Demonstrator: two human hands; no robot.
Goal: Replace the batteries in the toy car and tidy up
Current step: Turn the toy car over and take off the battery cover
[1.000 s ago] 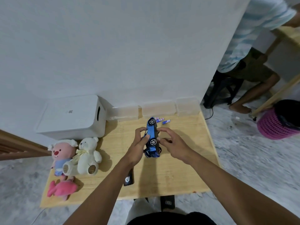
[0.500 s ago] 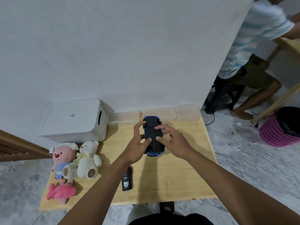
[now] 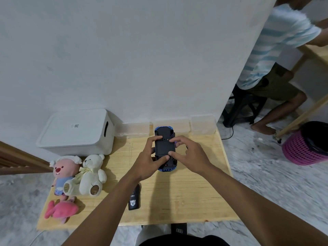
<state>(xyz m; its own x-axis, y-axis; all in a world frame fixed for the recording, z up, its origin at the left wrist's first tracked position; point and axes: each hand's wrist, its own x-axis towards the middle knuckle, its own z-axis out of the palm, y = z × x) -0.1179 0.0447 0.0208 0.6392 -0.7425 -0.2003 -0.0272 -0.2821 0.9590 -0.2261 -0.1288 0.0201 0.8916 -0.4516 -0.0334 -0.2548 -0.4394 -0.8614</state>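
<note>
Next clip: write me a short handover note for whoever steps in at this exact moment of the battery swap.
Left hand: grips the toy car's left side, thumb on the underside.
Right hand: fingers press on the black underside near the battery cover.
Toy car: held upside down above the wooden table, nose toward the wall.
Black remote lies on the table under the left forearm.
Done: car flipped over.
Left: the cover looks shut, so open it, swap batteries, close it, tidy up. No loose batteries are visible.
</note>
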